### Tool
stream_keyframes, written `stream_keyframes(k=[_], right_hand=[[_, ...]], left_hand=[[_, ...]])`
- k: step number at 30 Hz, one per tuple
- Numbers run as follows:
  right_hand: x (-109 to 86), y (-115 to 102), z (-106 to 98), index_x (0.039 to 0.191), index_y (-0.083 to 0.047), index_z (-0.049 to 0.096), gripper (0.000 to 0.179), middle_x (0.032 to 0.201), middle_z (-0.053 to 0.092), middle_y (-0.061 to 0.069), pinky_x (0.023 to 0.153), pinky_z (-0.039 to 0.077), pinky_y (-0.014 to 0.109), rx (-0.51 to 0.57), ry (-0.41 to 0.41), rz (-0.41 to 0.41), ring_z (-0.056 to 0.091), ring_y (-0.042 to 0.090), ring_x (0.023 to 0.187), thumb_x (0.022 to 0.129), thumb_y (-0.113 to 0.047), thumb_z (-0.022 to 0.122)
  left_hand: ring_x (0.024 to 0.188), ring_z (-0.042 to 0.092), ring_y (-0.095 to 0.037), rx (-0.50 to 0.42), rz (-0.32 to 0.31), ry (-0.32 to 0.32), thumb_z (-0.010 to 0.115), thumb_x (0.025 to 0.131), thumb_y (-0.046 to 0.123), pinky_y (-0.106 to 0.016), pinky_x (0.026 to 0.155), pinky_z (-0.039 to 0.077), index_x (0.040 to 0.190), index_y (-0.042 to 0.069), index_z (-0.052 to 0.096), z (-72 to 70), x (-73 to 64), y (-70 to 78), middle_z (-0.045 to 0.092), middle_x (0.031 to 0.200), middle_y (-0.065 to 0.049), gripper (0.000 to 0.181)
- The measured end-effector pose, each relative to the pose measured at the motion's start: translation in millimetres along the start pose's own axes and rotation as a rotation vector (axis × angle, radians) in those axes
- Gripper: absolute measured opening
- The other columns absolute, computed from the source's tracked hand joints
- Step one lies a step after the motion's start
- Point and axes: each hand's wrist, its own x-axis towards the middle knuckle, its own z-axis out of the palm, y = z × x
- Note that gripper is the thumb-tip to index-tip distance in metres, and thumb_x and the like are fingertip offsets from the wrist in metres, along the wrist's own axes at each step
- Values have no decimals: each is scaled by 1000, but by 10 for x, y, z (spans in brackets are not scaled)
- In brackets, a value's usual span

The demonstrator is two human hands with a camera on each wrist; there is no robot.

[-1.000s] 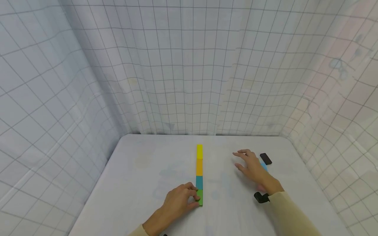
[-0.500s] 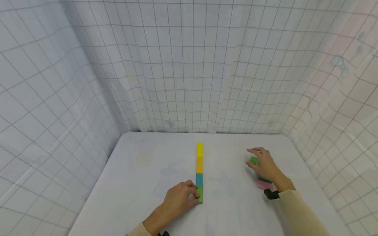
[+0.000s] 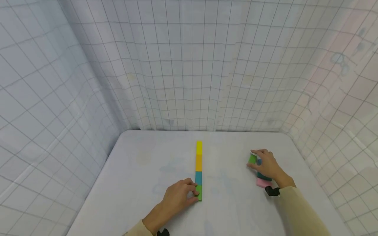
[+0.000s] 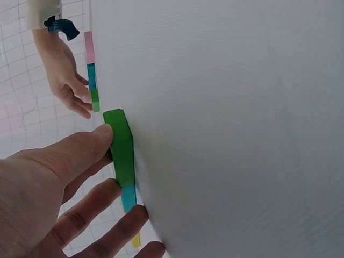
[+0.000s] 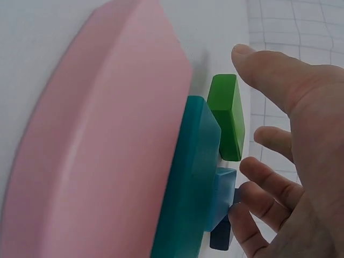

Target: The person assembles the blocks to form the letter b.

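In the head view a straight row of blocks runs away from me: yellow [image 3: 199, 147], orange [image 3: 199, 163], blue [image 3: 198, 178] and, nearest, green [image 3: 199, 189]. My left hand [image 3: 178, 196] pinches this near green block [image 4: 123, 158], thumb at its near end, as the left wrist view shows. At the right, my right hand [image 3: 268, 166] is over a small group of blocks. Its thumb and index finger are spread either side of a second green block [image 3: 252, 159]; in the right wrist view the thumb [image 5: 269, 70] is apart from that block [image 5: 228, 118].
Beside the right hand lie a pink block [image 5: 118, 140], a dark teal block [image 5: 188, 166], a light blue block [image 5: 221, 196] and a black one [image 5: 220, 236]. A white table [image 3: 141, 177] bears everything. Grid-patterned curtains [image 3: 183, 72] enclose its back and sides.
My right hand has shifted right and closer round the loose green block, uncovering the pink and teal blocks. The left hand keeps its place on the row; the head view has tilted slightly.
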Motion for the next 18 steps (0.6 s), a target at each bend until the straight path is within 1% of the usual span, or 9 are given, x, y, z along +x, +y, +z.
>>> stream_keyframes(k=[11,18], right_hand=[[23,35,15,159,4,64,81,151,58,42,103,53,81,-28,-61,52,57,62,133,100,-42,95],[39,91,23,157,5,66,79,151,57,43,100,54,80,-56,-72,63,57,62,132,100,-42,94]], left_hand=[[104,78,-16,-10,-26,-15,103,91,28,-26,77,63,99,25,93,3,-15,20,82,119,9,13],[105,79,-16,-4,-20,-8,104,90,27,-26,78,63,99,25,93,7,7,15,82,120,9,14]])
